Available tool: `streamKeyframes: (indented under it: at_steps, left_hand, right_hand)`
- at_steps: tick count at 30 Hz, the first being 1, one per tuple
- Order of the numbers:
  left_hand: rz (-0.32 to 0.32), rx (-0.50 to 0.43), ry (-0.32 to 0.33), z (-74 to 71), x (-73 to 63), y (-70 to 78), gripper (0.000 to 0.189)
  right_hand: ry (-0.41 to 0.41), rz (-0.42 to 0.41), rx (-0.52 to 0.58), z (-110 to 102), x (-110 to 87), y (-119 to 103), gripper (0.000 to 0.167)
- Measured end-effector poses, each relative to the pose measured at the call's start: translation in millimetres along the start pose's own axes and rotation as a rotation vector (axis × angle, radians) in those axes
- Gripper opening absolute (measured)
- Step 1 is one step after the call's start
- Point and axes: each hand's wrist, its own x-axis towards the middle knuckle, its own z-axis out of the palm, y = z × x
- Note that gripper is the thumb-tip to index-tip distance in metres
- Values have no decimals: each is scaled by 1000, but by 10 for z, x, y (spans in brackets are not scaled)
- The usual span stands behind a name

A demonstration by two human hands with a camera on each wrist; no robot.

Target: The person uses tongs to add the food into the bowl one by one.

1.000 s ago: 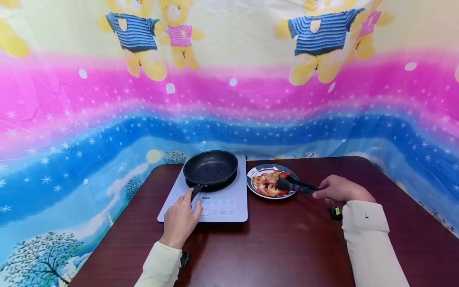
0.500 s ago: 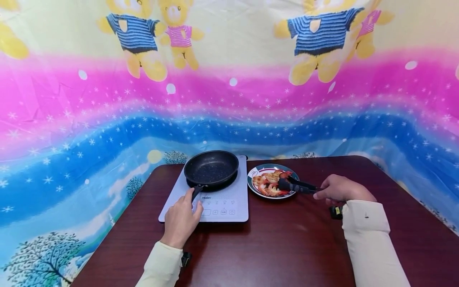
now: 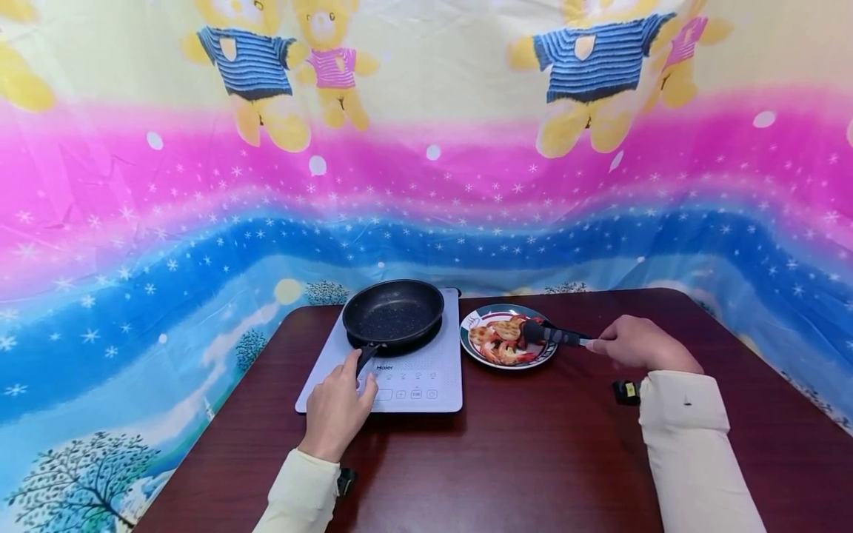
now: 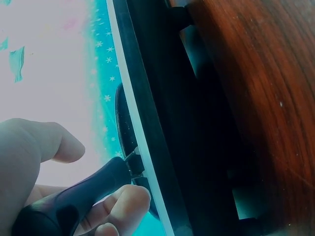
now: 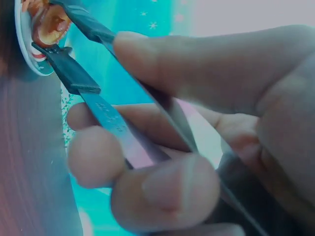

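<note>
My left hand (image 3: 336, 407) grips the handle of a black frying pan (image 3: 393, 311), which is over a white induction cooker (image 3: 426, 385). The pan's inside shows only its dark speckled surface. In the left wrist view the thumb and fingers lie on either side of the handle (image 4: 93, 189). My right hand (image 3: 636, 346) holds metal tongs with black tips (image 3: 553, 335) over a plate (image 3: 472, 354) of cooked shrimp (image 3: 509, 355) and browned pieces (image 3: 503, 329). In the right wrist view the tong tips are apart, right at a reddish-orange piece of food (image 5: 51, 27).
The plate stands on the dark red wooden table (image 3: 520, 459), close to the cooker's right side. A printed cloth (image 3: 426, 178) with bears and snowflakes hangs behind the table and along its sides.
The tong tips have shifted slightly right over the plate, and my right hand has moved a little up and right with them. My left hand and the pan look the same.
</note>
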Motion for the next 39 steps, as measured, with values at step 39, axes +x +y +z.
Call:
streamKeyframes:
  at_steps: [39]
  left_hand:
    - [63,28,2,-76,-39,104,39]
  right_hand:
    - [322,-293,-26,756,284,-1220,41]
